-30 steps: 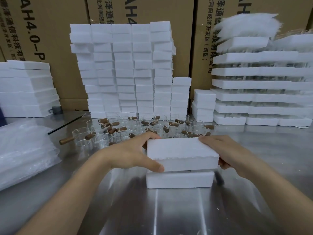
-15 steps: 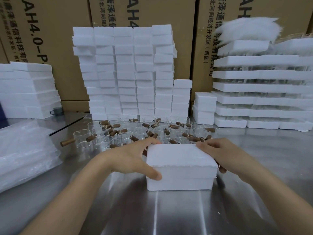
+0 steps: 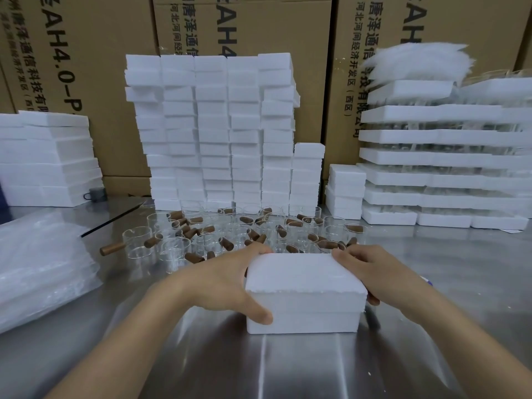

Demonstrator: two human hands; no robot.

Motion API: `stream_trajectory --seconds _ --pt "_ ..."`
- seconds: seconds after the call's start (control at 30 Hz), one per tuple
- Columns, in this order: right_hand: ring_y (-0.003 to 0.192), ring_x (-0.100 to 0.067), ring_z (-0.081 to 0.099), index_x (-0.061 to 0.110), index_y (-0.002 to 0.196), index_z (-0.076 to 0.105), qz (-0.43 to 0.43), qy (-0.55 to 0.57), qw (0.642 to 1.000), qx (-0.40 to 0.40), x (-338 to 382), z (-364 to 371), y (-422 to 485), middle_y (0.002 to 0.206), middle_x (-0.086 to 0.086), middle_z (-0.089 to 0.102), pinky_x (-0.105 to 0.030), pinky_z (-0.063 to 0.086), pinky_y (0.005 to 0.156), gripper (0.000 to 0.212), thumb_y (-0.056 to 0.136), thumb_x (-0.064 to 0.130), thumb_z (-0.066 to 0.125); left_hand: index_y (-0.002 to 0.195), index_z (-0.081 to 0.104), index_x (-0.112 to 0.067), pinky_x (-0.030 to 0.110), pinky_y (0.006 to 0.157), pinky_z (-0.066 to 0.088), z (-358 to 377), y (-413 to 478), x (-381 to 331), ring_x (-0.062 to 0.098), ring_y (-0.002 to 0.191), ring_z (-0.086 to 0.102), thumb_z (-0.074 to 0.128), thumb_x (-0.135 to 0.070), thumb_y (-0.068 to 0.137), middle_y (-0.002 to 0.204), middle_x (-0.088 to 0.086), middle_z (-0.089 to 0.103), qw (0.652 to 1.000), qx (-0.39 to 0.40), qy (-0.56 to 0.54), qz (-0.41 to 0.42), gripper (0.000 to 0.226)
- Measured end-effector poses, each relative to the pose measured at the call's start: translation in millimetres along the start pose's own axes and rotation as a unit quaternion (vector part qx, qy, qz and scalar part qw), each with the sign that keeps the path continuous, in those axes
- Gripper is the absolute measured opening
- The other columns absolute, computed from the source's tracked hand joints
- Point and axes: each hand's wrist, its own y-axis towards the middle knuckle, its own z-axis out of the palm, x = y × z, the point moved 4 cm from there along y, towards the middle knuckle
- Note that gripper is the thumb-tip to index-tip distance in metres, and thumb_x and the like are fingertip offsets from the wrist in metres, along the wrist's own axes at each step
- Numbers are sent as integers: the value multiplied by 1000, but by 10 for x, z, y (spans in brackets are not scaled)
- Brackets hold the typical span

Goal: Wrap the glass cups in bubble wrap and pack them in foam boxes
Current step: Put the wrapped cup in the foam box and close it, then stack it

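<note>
Left hand [image 3: 218, 286] fingers curled over the far top edge of the closed foam box [image 3: 305, 295], thumb pressed on its front face, right hand [image 3: 371, 272] fingers clasping the opposite end, forearms angled inward, box on the steel bench [image 3: 288, 367], glass cups [image 3: 236, 231] clustered just behind

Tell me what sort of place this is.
Probably a packing station in a warehouse or small factory: stacked white foam boxes on a steel table, loose glass cups waiting, bubble wrap on the left, and printed shipping cartons behind.
</note>
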Motion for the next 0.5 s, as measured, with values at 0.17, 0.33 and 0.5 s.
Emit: stream_trajectory --seconds 0.17,0.33,0.5 --pt "57 0 56 53 114 68 -50 39 997 -41 53 -56 -58 85 12 65 -25 46 57 21 99 62 57 141 48 -48 14 92 52 -70 -31 78 -7 111 64 101 -37 67 127 -24 64 998 -12 -63 1 91" --pt "110 -7 63 51 107 68 -70 116 989 65 296 8 -117 130 16 64 -36 55 80 14 108 43 56 136 59 -47 47 92 57 -186 -74 165 23 118 71 99 -33 67 129 -6 71 981 -6 -192 0 81" --pt "123 -8 68 57 141 52 -98 121 972 179 291 -67 -225 135 20 67 -28 58 99 69 81 57 86 141 59 -41 61 110 51 -208 -95 199 29 126 68 97 -31 73 136 2 69 970 46 -238 -8 78"
